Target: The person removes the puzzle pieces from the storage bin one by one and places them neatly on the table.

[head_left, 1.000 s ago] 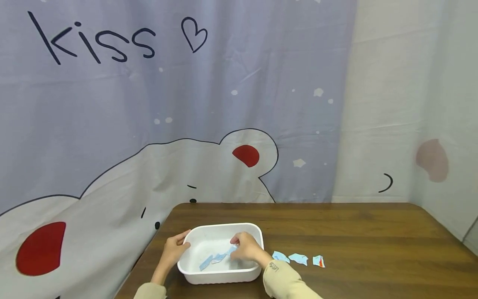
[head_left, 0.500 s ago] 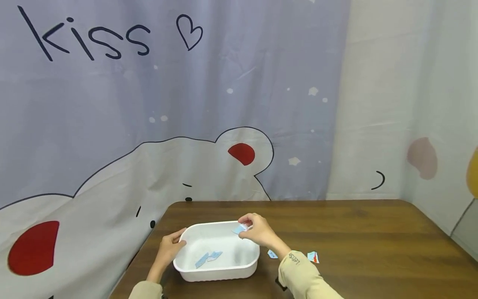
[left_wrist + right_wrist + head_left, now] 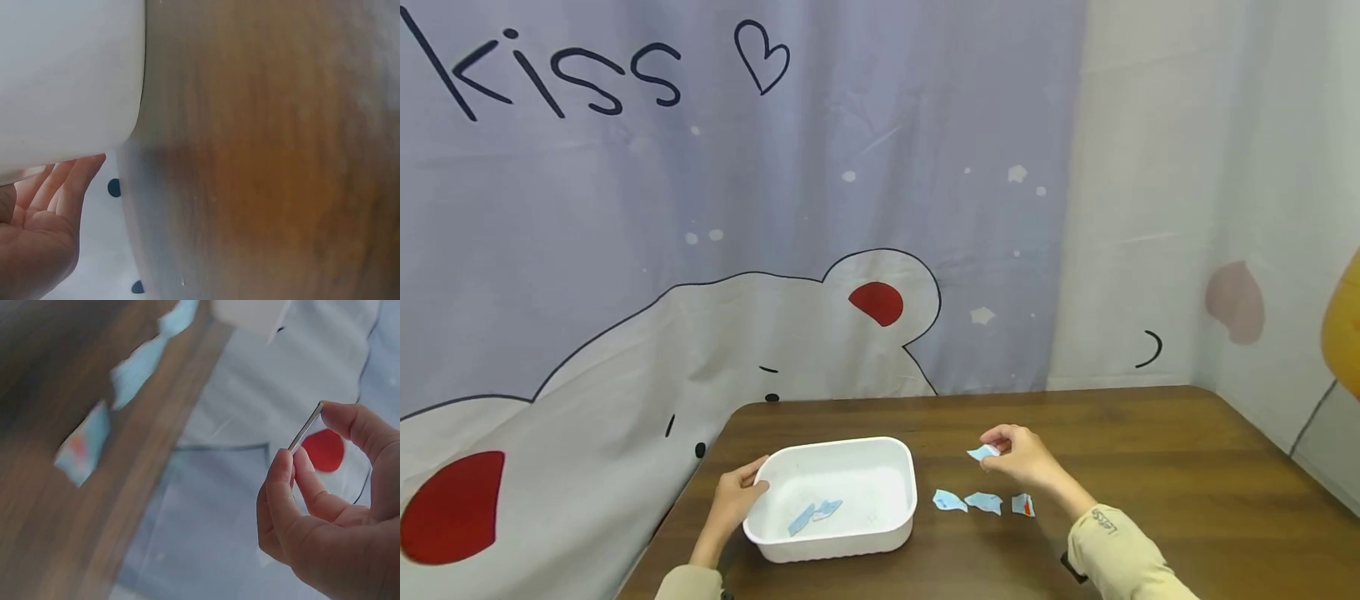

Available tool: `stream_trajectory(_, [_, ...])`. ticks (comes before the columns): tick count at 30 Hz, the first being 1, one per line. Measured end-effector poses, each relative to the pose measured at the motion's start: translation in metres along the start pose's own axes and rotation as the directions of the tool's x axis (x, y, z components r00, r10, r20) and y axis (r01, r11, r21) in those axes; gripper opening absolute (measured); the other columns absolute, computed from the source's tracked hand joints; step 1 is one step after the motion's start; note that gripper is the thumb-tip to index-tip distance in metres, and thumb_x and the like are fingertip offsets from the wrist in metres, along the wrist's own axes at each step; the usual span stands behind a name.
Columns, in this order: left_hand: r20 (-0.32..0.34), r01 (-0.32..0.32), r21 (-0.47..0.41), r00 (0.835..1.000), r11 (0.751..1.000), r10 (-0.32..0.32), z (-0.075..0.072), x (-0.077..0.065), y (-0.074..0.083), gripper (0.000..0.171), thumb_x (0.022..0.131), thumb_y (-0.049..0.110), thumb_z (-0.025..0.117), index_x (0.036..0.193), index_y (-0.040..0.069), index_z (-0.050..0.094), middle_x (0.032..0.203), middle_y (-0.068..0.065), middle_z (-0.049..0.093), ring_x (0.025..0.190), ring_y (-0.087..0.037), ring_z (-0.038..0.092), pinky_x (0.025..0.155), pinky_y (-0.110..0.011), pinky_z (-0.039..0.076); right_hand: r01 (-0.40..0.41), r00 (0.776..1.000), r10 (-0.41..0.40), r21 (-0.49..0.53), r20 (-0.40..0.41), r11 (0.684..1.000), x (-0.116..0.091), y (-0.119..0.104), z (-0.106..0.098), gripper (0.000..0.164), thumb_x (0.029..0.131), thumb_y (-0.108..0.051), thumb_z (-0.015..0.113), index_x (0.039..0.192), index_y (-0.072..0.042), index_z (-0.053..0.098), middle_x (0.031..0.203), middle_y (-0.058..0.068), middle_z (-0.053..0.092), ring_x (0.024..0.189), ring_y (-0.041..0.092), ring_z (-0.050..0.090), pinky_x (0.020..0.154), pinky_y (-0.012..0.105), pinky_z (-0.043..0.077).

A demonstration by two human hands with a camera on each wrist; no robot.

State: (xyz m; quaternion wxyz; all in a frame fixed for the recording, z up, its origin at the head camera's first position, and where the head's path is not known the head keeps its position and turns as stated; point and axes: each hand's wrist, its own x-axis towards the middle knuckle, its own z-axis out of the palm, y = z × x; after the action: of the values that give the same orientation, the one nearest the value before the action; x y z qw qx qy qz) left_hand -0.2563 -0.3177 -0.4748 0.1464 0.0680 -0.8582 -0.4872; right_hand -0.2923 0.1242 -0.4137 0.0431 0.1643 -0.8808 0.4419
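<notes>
The right hand (image 3: 1018,456) pinches a piece (image 3: 981,452) between thumb and fingertips, raised over the table (image 3: 1120,467) near three other pieces (image 3: 984,502). It looks thin, light and stiff, perhaps apt to snap; opposite edges seem the best hold. The left hand (image 3: 735,497) grips the tub (image 3: 835,547) by its left side. The tabletop is brown, wood-grained; a printed curtain (image 3: 775,183) hangs behind.

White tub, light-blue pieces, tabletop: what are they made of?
White tub: likely moulded plastic, smooth, slight sheen; rounded corners, even white surface.
Light-blue pieces: perhaps printed card or thin board, finish unclear; irregular outlines, red patch on one, and the held piece looks thin and straight edge-on.
Tabletop: wood or wood-look laminate, low sheen; streaky brown grain, can't tell which.
</notes>
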Motion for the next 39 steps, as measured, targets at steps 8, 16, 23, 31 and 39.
stream_trajectory(8, [0.000,0.009,0.008,1.000,1.000,-0.009,0.000,0.000,0.000,0.043,0.087,-0.002,0.058,0.130,-0.009,0.057,0.127,-0.031,0.059,0.116,-0.042,0.062,0.084,-0.036,0.060,-0.070,0.998,0.070,-0.118,-0.004,0.991,-0.016,0.035,-0.036,0.038,0.070,-0.011,0.069,0.105,0.003,0.067,0.094,0.010,0.070,0.086,0.017,0.062,0.070,0.027,0.050])
stream_trajectory(16, [-0.002,0.005,0.015,1.000,1.000,-0.005,0.001,0.001,0.002,0.043,0.086,-0.002,0.058,0.129,-0.009,0.057,0.125,-0.031,0.060,0.113,-0.041,0.064,0.082,-0.035,0.061,-0.152,0.988,0.156,-0.184,0.006,0.971,-0.028,0.073,-0.052,0.037,0.068,-0.009,0.067,0.099,0.009,0.066,0.086,0.009,0.068,0.077,0.016,0.059,0.065,0.026,0.049])
stream_trajectory(23, [0.004,0.012,0.015,1.000,1.000,-0.012,0.000,0.000,0.002,0.043,0.087,-0.002,0.057,0.130,-0.009,0.056,0.128,-0.031,0.058,0.116,-0.042,0.062,0.084,-0.037,0.060,-0.192,0.979,0.201,-0.215,0.020,0.958,-0.031,0.090,-0.055,0.033,0.069,-0.009,0.068,0.096,0.010,0.065,0.085,0.010,0.067,0.076,0.018,0.059,0.065,0.028,0.048])
stream_trajectory(31, [0.013,0.021,0.013,1.000,1.000,-0.021,-0.001,-0.001,0.001,0.044,0.088,-0.002,0.057,0.131,-0.009,0.055,0.129,-0.031,0.057,0.116,-0.042,0.062,0.084,-0.036,0.060,-0.169,0.985,0.173,-0.274,-0.011,0.947,-0.032,0.096,-0.047,0.024,0.063,-0.009,0.069,0.084,0.002,0.066,0.077,0.004,0.066,0.070,0.014,0.054,0.062,0.027,0.044])
stream_trajectory(39, [0.018,0.025,0.013,1.000,1.000,-0.025,-0.001,0.000,0.001,0.044,0.088,-0.001,0.057,0.131,-0.009,0.055,0.128,-0.031,0.058,0.116,-0.041,0.063,0.083,-0.034,0.060,-0.162,0.985,0.170,-0.318,-0.004,0.934,-0.030,0.093,-0.039,0.023,0.063,-0.007,0.071,0.083,0.002,0.064,0.077,0.006,0.064,0.070,0.017,0.054,0.061,0.028,0.043])
